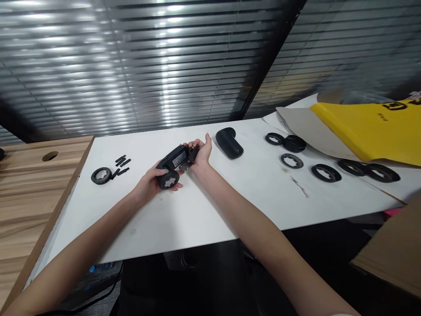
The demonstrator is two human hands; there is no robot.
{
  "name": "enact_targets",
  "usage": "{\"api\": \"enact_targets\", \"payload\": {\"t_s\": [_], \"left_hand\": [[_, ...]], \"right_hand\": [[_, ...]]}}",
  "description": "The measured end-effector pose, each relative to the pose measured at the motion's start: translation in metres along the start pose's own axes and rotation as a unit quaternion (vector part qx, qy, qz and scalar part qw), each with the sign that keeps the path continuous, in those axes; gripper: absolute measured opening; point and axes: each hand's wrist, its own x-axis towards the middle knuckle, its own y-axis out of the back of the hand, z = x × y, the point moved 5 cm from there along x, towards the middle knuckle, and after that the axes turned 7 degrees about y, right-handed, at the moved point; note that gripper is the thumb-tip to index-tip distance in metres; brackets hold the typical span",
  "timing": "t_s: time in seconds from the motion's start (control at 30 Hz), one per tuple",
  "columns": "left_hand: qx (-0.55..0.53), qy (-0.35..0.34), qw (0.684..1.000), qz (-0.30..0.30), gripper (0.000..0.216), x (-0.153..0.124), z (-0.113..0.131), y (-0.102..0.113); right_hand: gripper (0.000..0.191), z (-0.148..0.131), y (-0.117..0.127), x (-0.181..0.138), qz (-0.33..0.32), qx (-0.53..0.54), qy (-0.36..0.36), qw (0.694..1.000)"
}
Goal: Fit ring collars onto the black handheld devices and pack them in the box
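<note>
My left hand [147, 186] grips a black handheld device [167, 164] with a rounded end that shows a light mesh patch, and a pale label along its body. My right hand [204, 154] is at the device's other end, fingers closed on a small dark flat piece [194, 153] beside it. Whether this piece is joined to the device I cannot tell. Farther right on the white table lies a black L-shaped shell [229, 142], apart from both hands.
On the left are a black ring [101, 175] and several short black strips [123, 162]. Several black rings [326, 173] lie on the right, near a thin crumpled strip [299, 186] and a yellow package [371, 129]. A cardboard box [391, 250] stands at lower right. Blinds [138, 66] hang behind.
</note>
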Motion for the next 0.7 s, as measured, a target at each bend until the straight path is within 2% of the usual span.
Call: {"api": "enact_targets", "payload": {"t_s": [0.13, 0.3, 0.53, 0.7], "left_hand": [[-0.025, 0.003, 1.000, 0.010, 0.052, 0.002, -0.001, 0.005], [-0.049, 0.018, 0.999, 0.005, 0.048, 0.003, 0.000, 0.005], [-0.055, 0.020, 0.998, 0.008, 0.045, 0.001, 0.002, 0.004], [-0.055, 0.016, 0.998, -0.004, 0.055, 0.002, 0.000, 0.005]], "right_hand": [[0.068, 0.003, -0.003, -0.006, 0.005, 0.019, -0.023, 1.000], [0.065, 0.002, -0.006, -0.015, 0.011, 0.061, -0.097, 0.993], [0.066, -0.003, -0.016, -0.023, -0.085, 0.110, -0.127, 0.982], [0.070, 0.001, -0.016, -0.024, -0.122, 0.112, -0.129, 0.978]]}}
